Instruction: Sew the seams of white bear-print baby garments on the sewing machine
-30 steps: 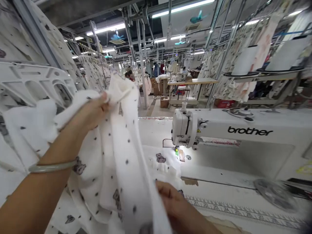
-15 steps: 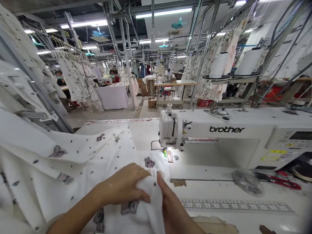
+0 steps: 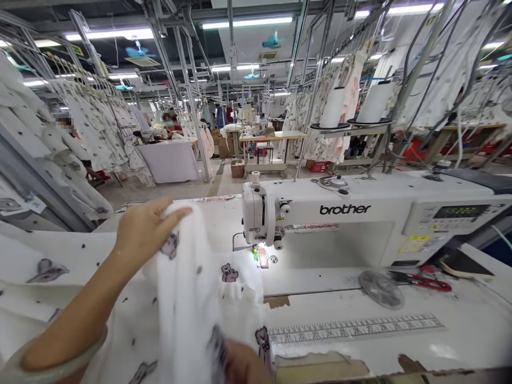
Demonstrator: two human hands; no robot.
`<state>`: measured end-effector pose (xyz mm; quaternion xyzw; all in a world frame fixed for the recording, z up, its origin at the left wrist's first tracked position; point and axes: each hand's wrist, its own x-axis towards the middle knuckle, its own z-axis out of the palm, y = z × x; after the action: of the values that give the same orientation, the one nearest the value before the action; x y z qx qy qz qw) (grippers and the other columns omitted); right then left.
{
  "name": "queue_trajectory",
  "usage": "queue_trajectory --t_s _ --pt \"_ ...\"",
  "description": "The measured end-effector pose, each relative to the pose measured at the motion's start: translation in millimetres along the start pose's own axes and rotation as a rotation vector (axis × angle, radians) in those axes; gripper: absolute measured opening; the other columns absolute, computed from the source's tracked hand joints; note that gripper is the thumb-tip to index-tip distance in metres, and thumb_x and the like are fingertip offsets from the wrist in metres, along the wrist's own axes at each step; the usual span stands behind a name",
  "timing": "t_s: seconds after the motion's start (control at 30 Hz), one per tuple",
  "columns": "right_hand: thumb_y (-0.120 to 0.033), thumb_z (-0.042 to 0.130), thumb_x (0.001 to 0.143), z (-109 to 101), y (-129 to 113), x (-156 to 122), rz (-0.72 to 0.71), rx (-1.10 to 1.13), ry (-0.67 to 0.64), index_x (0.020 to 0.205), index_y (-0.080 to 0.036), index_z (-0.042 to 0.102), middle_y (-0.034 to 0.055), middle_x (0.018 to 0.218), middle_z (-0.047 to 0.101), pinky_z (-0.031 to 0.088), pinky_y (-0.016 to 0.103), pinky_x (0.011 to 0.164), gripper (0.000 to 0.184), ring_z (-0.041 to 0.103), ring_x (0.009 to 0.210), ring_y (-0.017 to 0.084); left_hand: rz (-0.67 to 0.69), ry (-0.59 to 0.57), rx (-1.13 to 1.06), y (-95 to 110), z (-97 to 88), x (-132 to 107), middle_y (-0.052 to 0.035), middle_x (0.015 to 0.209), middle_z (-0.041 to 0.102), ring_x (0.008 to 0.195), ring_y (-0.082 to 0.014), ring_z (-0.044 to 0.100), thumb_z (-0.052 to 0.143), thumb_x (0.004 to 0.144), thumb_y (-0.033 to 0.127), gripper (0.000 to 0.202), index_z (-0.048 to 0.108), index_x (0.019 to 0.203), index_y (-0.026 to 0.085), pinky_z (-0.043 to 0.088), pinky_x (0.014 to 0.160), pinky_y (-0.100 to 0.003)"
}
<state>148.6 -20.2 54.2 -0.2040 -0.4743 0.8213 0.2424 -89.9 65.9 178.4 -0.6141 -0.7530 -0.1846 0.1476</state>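
A white cloth [image 3: 180, 314] printed with bears and small dark marks spreads over the left of the sewing table and up to the machine's needle area. My left hand [image 3: 146, 226] is closed on a raised fold of it, thumb over the top, left of the machine head. Low in the view, my right hand [image 3: 246, 365] is against the cloth near the table's front; its fingers are blurred and partly covered. The white brother sewing machine [image 3: 344, 197] stands to the right, its lamp lighting the presser foot [image 3: 262, 256] beside the cloth's edge.
A printed ruler [image 3: 356, 330] runs along the table's front. Right of the machine head lie a clear round disc [image 3: 380, 288], red-handled scissors [image 3: 428, 281] and a dark flat object [image 3: 468, 265]. Thread cones [image 3: 374, 104] stand behind. Hanging garments and other workers are farther back.
My left hand has moved left and up, raising a fold of cloth. My right hand has dropped toward the bottom edge. The view has turned slightly right.
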Motion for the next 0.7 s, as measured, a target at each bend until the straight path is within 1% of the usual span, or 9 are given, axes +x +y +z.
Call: queue_trajectory --t_s 0.07,0.17,0.23,0.27,0.33,0.43,0.5,0.57,0.7 --pt "-0.055 0.074 0.070 -8 -21 -2 -0.050 0.074 0.041 0.126 -0.023 0.056 0.0047 0.105 0.067 0.050 0.040 0.090 0.068 0.064 0.101 0.027 -0.044 -0.029 0.086 1 12.2 10 -0.0025 0.066 0.054 0.070 -0.0219 0.054 0.035 0.093 0.058 0.046 0.055 0.076 0.020 0.032 0.062 -0.028" --pt "-0.049 0.075 0.074 -31 -40 -1 -0.103 0.195 0.237 0.138 -0.017 0.041 0.0113 0.116 0.061 0.047 0.040 0.095 0.079 0.063 0.103 0.025 0.003 -0.207 0.080 2 48.9 11 -0.0071 0.071 0.062 0.075 -0.0271 0.061 0.057 0.083 0.040 0.024 0.062 0.077 0.018 0.040 0.066 -0.032" --pt "-0.044 0.078 0.073 -51 -39 -2 -0.104 0.107 0.356 0.145 -0.020 0.029 0.0111 0.119 0.058 0.046 0.038 0.095 0.091 0.061 0.104 0.023 0.077 -0.315 0.051 3 75.4 3 -0.0107 0.079 0.067 0.083 -0.0309 0.064 0.066 0.072 0.024 0.011 0.066 0.079 0.016 0.045 0.073 -0.037" --pt "-0.042 0.077 0.073 -61 -35 -3 -0.112 0.018 0.368 0.149 -0.023 0.022 0.0102 0.121 0.057 0.046 0.038 0.094 0.096 0.061 0.105 0.022 0.124 -0.351 0.023 5 86.5 -1 -0.0126 0.087 0.069 0.089 -0.0324 0.063 0.065 0.071 0.019 0.014 0.068 0.084 0.015 0.046 0.078 -0.040" --pt "-0.035 0.071 0.077 -77 -30 -7 -0.123 -0.203 0.305 0.150 -0.025 0.023 0.0094 0.121 0.056 0.046 0.038 0.093 0.088 0.059 0.105 0.022 0.242 -0.402 -0.064 13 102.1 -11 -0.0139 0.106 0.068 0.105 -0.0313 0.060 0.057 0.079 0.017 0.025 0.069 0.101 0.015 0.044 0.091 -0.043" --pt "-0.019 0.055 0.083 -92 -37 -12 -0.111 -0.625 0.191 0.139 -0.022 0.047 0.0083 0.117 0.060 0.047 0.035 0.088 0.057 0.059 0.099 0.020 0.413 -0.469 -0.219 32 112.2 -21 -0.0073 0.124 0.063 0.118 -0.0226 0.054 0.045 0.090 0.018 0.032 0.065 0.115 0.022 0.040 0.102 -0.035" --pt "-0.009 0.048 0.082 -100 -52 -10 -0.169 -0.921 0.111 0.135 -0.023 0.053 0.0068 0.116 0.063 0.047 0.033 0.087 0.055 0.060 0.096 0.019 0.463 -0.514 -0.285 45 115.7 -24 -0.0056 0.121 0.064 0.115 -0.0221 0.055 0.046 0.090 0.021 0.032 0.063 0.116 0.024 0.041 0.099 -0.035" --pt "-0.002 0.045 0.082 -108 -66 -2 -0.267 -1.203 0.021 0.135 -0.022 0.053 0.0069 0.111 0.065 0.046 0.031 0.086 0.057 0.059 0.097 0.019 0.447 -0.541 -0.314 54 119.9 -24 -0.0070 0.114 0.066 0.109 -0.0250 0.057 0.050 0.088 0.024 0.030 0.062 0.116 0.023 0.043 0.094 -0.038" --pt "-0.005 0.052 0.087 -125 -74 25 -0.498 -1.692 -0.181 0.129 -0.012 0.053 0.0078 0.090 0.067 0.045 0.030 0.079 0.043 0.059 0.085 0.020 0.322 -0.555 -0.336 57 129.0 -20 -0.0076 0.096 0.064 0.097 -0.0272 0.057 0.056 0.082 0.032 0.019 0.060 0.096 0.021 0.044 0.083 -0.040"
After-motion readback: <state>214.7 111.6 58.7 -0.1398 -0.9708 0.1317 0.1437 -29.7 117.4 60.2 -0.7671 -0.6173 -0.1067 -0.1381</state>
